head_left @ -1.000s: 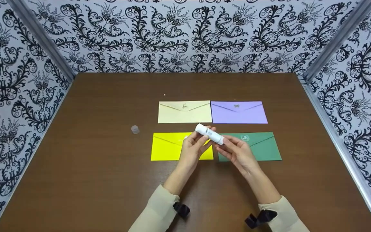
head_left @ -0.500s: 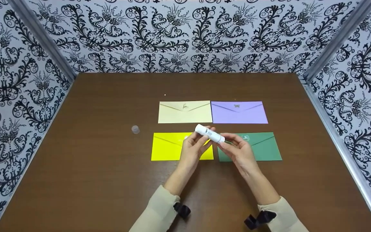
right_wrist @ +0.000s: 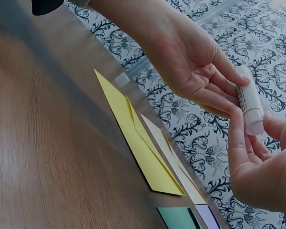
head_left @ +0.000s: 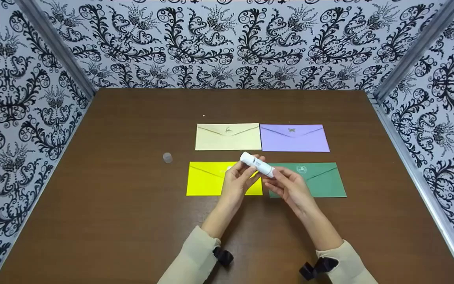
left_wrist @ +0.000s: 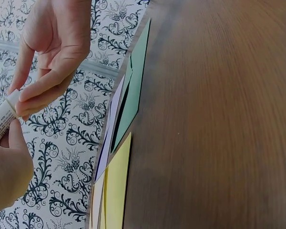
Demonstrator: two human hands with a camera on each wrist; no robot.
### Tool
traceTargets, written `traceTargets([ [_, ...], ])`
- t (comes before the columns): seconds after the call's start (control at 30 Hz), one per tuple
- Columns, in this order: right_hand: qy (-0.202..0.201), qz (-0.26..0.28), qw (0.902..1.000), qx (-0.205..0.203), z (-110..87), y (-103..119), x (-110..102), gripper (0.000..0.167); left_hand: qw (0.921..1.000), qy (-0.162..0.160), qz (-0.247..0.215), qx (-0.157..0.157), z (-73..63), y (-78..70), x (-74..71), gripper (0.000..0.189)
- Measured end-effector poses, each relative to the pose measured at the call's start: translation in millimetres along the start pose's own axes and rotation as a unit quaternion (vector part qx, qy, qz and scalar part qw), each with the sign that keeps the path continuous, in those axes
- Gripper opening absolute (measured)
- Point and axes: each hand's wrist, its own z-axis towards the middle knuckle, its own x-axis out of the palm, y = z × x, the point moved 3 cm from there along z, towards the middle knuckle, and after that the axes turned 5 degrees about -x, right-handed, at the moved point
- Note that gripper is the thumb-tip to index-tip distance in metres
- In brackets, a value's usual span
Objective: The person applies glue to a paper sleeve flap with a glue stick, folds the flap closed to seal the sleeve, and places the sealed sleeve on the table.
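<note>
A white glue stick (head_left: 257,164) is held up in the air, tilted, over the gap between the yellow envelope (head_left: 203,182) and the green envelope (head_left: 325,185). My left hand (head_left: 235,182) grips its barrel between thumb and fingers. My right hand (head_left: 293,188) pinches the lower right end with thumb and fingertips. In the right wrist view the glue stick (right_wrist: 250,102) spans both hands, with the right fingers at its near end. Off to the left, a small translucent cap (head_left: 167,157) rests on the table.
Behind the hands, a cream envelope (head_left: 227,140) and a purple envelope (head_left: 294,141) lie side by side on the brown table (head_left: 112,205). A tiny white speck (head_left: 203,115) is farther back. Patterned walls (head_left: 227,43) stand around three sides.
The right thumb and fingers shifted at the glue stick's end half a second ago and now pinch it again as before. The left hand stays nearly still. The head view has moved slightly.
</note>
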Motion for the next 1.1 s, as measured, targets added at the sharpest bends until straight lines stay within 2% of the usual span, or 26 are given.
traceTargets([
  [0.17, -0.018, 0.009, 0.9997, -0.017, 0.3, 1.2, 0.6, 0.028, 1.0, -0.004, -0.005, 0.001, 1.2, 0.9, 0.4, 0.043],
  [0.4, -0.047, 0.02, 0.9975, -0.048, 0.4, -0.2, 0.5, 0.026, 0.9999, -0.007, -0.011, 0.001, 3.3, 2.3, 1.4, 0.043],
  [0.53, -0.047, 0.01, 0.9974, -0.054, 0.0, 0.1, 0.1, 0.029, 0.9999, -0.007, -0.011, -0.001, 3.1, 2.9, 1.8, 0.044],
  [0.9, 0.014, -0.019, 0.9997, -0.002, -1.1, 1.3, -2.4, 0.038, 0.9999, -0.004, -0.008, -0.006, 2.3, 3.6, 3.2, 0.041],
  [1.1, -0.015, -0.001, 0.9999, 0.001, -0.1, 0.8, -2.3, 0.024, 1.0, -0.003, -0.002, -0.003, 3.2, 4.8, 2.9, 0.041],
])
